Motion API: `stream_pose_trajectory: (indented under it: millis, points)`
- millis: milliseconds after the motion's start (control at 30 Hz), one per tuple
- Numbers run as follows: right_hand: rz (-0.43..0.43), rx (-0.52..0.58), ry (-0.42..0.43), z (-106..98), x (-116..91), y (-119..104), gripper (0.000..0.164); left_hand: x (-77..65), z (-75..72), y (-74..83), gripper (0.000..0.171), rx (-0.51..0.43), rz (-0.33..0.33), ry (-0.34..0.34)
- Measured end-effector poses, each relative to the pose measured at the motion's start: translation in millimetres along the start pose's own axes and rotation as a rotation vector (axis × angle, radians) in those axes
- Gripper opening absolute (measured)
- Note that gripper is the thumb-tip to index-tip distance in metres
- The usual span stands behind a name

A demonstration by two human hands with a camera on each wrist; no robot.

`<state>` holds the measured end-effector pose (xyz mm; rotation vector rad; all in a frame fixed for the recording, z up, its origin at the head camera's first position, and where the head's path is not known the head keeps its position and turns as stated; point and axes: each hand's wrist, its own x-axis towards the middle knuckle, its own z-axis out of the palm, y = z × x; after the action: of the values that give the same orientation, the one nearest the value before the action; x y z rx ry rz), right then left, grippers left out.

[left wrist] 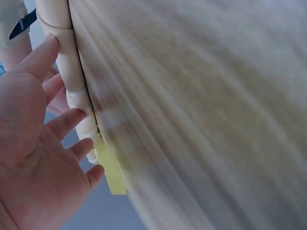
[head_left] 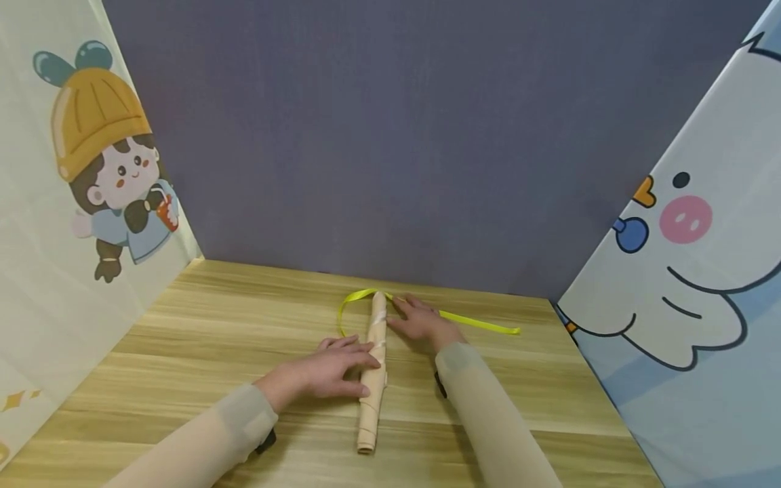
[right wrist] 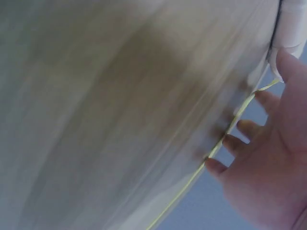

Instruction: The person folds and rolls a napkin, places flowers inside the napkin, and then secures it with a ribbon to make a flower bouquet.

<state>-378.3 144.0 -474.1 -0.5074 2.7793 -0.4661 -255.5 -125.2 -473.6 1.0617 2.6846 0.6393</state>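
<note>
The rolled beige sheet [head_left: 369,420] lies on the tabletop [head_left: 274,298], so the left hand [head_left: 329,371], loosely spread against its left side, should steady it lightly while the right hand [head_left: 421,322], uncurled beside its far end, should press the yellow ribbon [head_left: 482,323] flat without twisting it.

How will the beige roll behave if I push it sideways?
The beige roll will probably turn over easily, since it is long and rounded. It looks fairly stiff, as it lies straight. Its wrapped layers might loosen, because overlapping edges show along its surface.
</note>
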Motion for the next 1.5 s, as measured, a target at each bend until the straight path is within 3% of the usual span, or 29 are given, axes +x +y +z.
stream_pose_trajectory:
  millis: [200,533,733,900,1033,1300,1500]
  points:
    - [0.052,-0.059,-0.007,-2.0,-4.0,-7.0,0.07,-0.4,-0.1,2.0,0.055,0.01,0.012,0.012]
    - [-0.03,-0.242,-0.042,-1.2,-20.3,-3.4,0.067,-1.5,0.3,-1.2,0.056,0.016,0.0,0.007]
    - [-0.097,-0.158,0.01,-4.9,-25.1,-2.4,0.072,-3.2,-1.6,-1.9,0.056,-0.002,-0.001,0.001]
    - [-0.169,-0.111,0.083,-6.7,-15.2,-21.5,0.066,-2.6,-1.4,-1.7,0.057,-0.025,-0.006,-0.025]
    - [-0.22,-0.135,0.1,-2.5,-1.4,-43.2,0.062,-1.9,-1.8,-0.5,0.057,-0.05,-0.01,-0.05]
    - [-0.194,-0.18,0.061,9.6,24.8,-67.6,0.061,-3.2,-1.9,-1.2,0.057,-0.031,0.007,-0.056]
    - [-0.183,-0.217,0.044,14.1,29.6,-71.8,0.059,-3.3,-0.5,-1.5,0.059,-0.017,0.01,-0.053]
